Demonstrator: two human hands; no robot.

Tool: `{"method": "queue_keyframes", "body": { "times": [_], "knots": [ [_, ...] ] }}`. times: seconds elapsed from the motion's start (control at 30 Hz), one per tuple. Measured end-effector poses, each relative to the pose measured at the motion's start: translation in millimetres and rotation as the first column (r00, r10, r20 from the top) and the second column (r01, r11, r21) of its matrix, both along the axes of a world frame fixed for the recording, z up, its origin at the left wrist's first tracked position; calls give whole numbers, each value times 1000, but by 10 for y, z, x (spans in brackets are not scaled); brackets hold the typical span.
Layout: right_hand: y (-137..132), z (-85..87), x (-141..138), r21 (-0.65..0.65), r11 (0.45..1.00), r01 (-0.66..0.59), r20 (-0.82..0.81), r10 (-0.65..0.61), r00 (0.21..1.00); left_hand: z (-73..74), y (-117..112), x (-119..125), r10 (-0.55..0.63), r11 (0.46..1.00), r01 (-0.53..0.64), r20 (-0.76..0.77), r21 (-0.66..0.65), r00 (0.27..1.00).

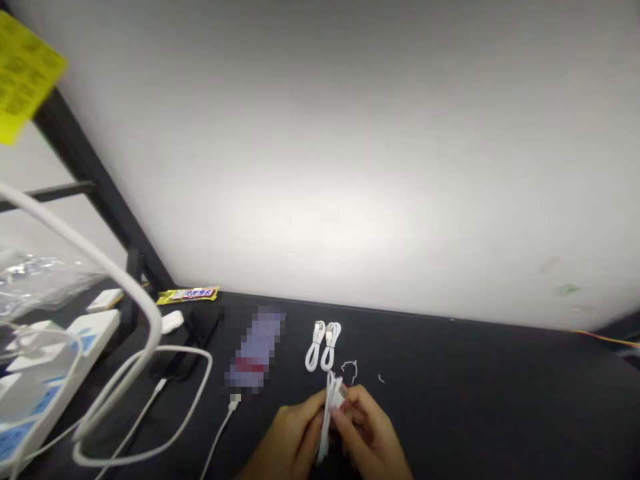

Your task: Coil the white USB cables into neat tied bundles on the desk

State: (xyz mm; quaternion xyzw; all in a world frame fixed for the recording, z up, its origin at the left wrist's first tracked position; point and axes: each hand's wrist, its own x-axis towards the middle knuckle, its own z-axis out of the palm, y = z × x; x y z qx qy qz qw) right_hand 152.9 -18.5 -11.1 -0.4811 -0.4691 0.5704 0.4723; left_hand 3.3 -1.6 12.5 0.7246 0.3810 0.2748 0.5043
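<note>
Close to the bottom edge, my left hand (pixel 297 433) is closed around a coiled white charging cable (pixel 327 417). My right hand (pixel 367 430) pinches the same bundle near its plug end (pixel 341 393) from the other side. Part of the coil is hidden by my fingers. Just beyond my hands lie two more coiled white cables, one on the left (pixel 315 347) and one on the right (pixel 331 347), each bound with a thin dark tie. A thin white twist of string (pixel 351 369) rests by my right fingertips, and a smaller scrap (pixel 381 379) lies farther right.
To the left is a pixelated phone (pixel 255 350) with a white cable plugged in. A black phone (pixel 177 363), a snack bar (pixel 189 295), a white earbud case (pixel 173 322) and a power strip (pixel 65 387) sit farther left. A thick white cable (pixel 145 313) loops upward there.
</note>
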Motion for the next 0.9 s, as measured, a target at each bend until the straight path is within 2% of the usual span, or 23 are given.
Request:
{"method": "queue_keyframes", "body": {
  "times": [0.13,0.37,0.53,0.73,0.9],
  "knots": [
    [0,-42,0,50,998,26,38,-28,999,-77,9,-7,1,999,1,-53,34,999],
    [-19,-88,2,116,992,-45,69,37,997,-195,13,-8,62,998,-60,-75,21,995],
    [-46,-89,-23,99,993,-64,83,56,995,-156,0,-36,83,997,-83,-64,10,995],
    [-49,-125,-16,150,989,-10,137,-11,991,-46,18,-41,148,981,-136,-82,138,986],
    [-45,-156,3,210,978,-9,145,-22,989,-105,-11,-8,128,991,-127,-23,33,992]
  ]
}}
